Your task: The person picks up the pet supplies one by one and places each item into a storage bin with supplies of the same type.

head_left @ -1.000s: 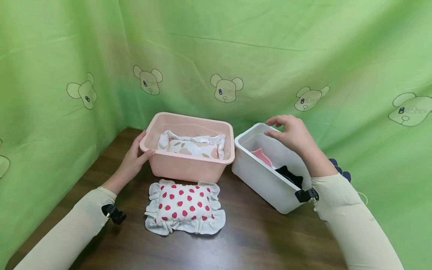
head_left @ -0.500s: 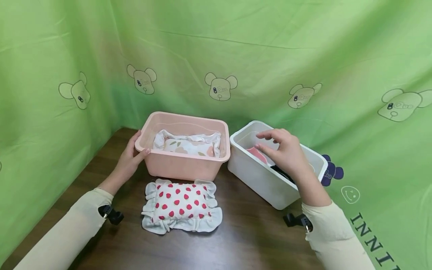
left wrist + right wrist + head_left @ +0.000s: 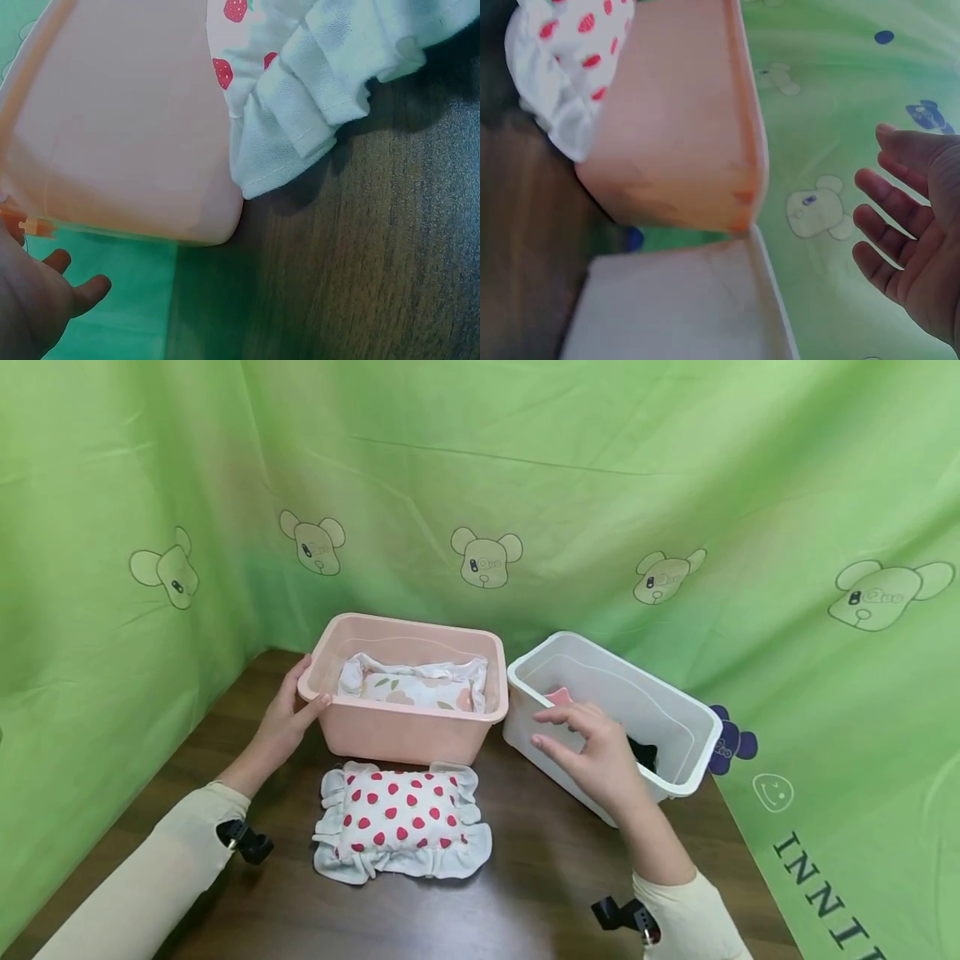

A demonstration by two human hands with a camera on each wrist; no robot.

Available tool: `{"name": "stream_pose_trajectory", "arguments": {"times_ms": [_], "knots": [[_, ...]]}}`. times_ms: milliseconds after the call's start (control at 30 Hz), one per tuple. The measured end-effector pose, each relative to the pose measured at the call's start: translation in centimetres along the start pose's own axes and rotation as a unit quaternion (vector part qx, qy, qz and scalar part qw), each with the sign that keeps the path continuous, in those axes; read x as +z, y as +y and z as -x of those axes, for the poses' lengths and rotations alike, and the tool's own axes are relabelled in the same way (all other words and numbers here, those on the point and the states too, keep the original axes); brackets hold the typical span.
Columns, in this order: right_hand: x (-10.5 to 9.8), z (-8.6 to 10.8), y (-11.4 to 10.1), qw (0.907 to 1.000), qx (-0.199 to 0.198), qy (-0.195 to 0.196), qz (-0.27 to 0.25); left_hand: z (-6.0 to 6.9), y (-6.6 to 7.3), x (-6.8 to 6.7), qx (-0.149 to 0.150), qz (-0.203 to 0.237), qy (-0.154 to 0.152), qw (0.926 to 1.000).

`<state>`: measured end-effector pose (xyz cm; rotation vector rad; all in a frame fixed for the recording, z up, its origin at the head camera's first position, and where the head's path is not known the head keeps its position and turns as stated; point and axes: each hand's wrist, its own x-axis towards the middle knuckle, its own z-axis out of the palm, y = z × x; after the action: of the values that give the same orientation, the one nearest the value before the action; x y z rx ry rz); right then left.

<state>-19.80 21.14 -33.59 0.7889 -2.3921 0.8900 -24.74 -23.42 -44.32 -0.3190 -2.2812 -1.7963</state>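
The left hand [image 3: 283, 718] holds the front-left corner of the pink bin [image 3: 408, 732], its thumb at the front rim and its fingers along the side. Inside that bin lies a floral pillow [image 3: 416, 689] with a white ruffle. The right hand [image 3: 600, 756] hovers over the near edge of the white bin [image 3: 686, 789], thumb and fingers apart and nothing between them. A pink item [image 3: 559, 696] and a black item [image 3: 643, 755] lie in the white bin, partly hidden. The strawberry-print pillow [image 3: 401, 814] lies flat before the pink bin.
Both bins stand close together on a dark wooden table [image 3: 517, 893]. Behind and at both sides hangs a green curtain [image 3: 405, 468] printed with bear heads. The strawberry pillow's ruffle is close to the pink bin's base.
The right hand has moved from the white bin's far rim down and toward the person, uncovering more of its interior. The left hand keeps its hold; the head view has shifted slightly.
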Motion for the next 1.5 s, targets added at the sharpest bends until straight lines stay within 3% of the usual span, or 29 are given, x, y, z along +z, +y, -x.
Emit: {"name": "stream_pose_trajectory", "arguments": {"times_ms": [767, 1000, 1500], "knots": [[7.5, 5.7, -0.2, 0.9919, 0.091, -0.079, -0.040, 0.0, 0.0, 0.0, -0.005, -0.013, 0.000, 0.9999], [9.5, 6.5, -0.3, 0.9915, 0.066, -0.109, -0.028, -0.1, -0.3, 0.2, 0.009, 0.010, 0.005, 0.9999], [12.4, 7.5, -0.9, 0.9689, 0.129, -0.211, 0.005, 0.0, -0.5, 0.3, 0.016, 0.027, 0.008, 0.9995]]}}
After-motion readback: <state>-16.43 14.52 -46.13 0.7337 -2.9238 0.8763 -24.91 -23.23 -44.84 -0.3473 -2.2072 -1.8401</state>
